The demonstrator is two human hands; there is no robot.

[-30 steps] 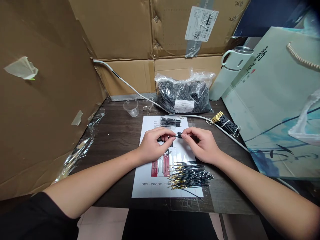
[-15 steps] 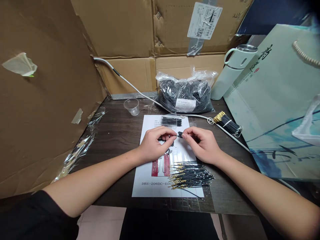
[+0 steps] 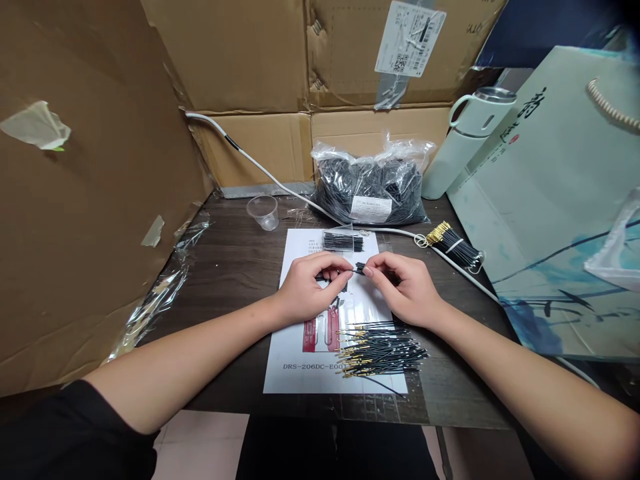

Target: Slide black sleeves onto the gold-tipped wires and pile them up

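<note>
**A:** So both hands are meeting over the middle of the white sheet (image 3: 320,373). The left hand (image 3: 307,293) is curling shut with its fingertips pinching one end of a small black piece (image 3: 359,268), and the right hand (image 3: 405,290) is pinching the other end, thumb and forefinger closed on it. The piece is hanging just above the paper, between the two sets of fingertips, not lying on the counter (image 3: 235,267). Looks to me like it's being held up close like that because it's too tiny to handle any other way

**B:** Yeah, and the layout is making sense for that. The loose pile of black wires (image 3: 383,350) with gold tips is lying right under the right wrist, partly on the sheet, so it's within easy reach. A smaller black bundle (image 3: 343,242) is sitting at the top of the sheet, just beyond the fingers. The tied bunch (image 3: 453,247) is lying off to the right beside the white cable (image 3: 280,187)

**A:** And the big plastic bag (image 3: 370,190) is sitting at the back against the cardboard boxes (image 3: 240,60), out of the way. Clear cup (image 3: 263,212) is standing to its left, thermos (image 3: 467,140) is leaning on the right by the paper bag (image 3: 550,220)

**B:** I'm guessing the white paper is helping the dark bits show up against that dark wood
</note>
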